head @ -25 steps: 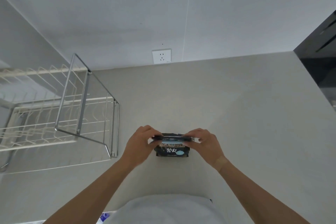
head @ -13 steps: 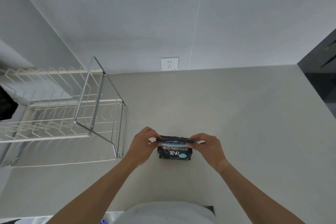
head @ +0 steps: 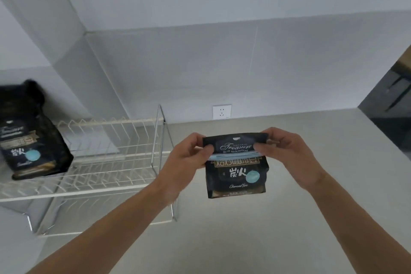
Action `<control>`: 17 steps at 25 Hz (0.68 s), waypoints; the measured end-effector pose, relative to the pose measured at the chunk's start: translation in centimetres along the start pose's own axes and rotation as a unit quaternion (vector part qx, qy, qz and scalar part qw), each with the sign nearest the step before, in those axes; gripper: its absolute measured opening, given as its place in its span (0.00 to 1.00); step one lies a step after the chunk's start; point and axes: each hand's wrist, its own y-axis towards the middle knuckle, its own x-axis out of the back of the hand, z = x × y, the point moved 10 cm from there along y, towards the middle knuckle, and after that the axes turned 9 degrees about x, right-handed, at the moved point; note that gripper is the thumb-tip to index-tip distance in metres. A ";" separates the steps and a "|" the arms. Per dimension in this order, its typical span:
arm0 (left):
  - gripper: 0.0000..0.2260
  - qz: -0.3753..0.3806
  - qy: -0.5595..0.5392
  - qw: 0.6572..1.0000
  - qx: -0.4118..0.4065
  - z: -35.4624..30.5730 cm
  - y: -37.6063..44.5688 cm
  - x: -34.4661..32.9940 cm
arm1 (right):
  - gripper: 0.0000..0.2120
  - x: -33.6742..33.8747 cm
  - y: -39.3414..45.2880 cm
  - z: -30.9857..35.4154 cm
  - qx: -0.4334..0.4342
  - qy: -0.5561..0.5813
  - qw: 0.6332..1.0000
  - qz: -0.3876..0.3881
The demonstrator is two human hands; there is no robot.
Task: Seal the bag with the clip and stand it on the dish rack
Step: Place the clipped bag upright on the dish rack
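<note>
A black coffee bag point(head: 236, 176) hangs upright in the air over the counter, held between both hands. A light blue clip point(head: 233, 156) runs across its folded top. My left hand point(head: 189, 155) pinches the bag's left end at the clip, and my right hand point(head: 287, 151) pinches the right end. The white wire dish rack point(head: 106, 160) stands to the left of the bag, on the counter.
A second black coffee bag point(head: 29, 140) stands on the rack's far left end. A chrome wire frame point(head: 160, 140) rises at the rack's right end, close to my left forearm. A wall socket point(head: 222, 111) sits behind the grey counter point(head: 311, 218). A dark opening lies at the right.
Both hands have lifted the bag off the counter and turned it upright. The view has tilted up, bringing the rack's left end and the second bag into sight.
</note>
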 end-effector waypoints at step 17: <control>0.05 -0.027 -0.024 0.984 -0.174 -10.2 -6.3 26.3 | 0.02 -23.6 10.1 13.0 0.071 0.044 0.996 -0.008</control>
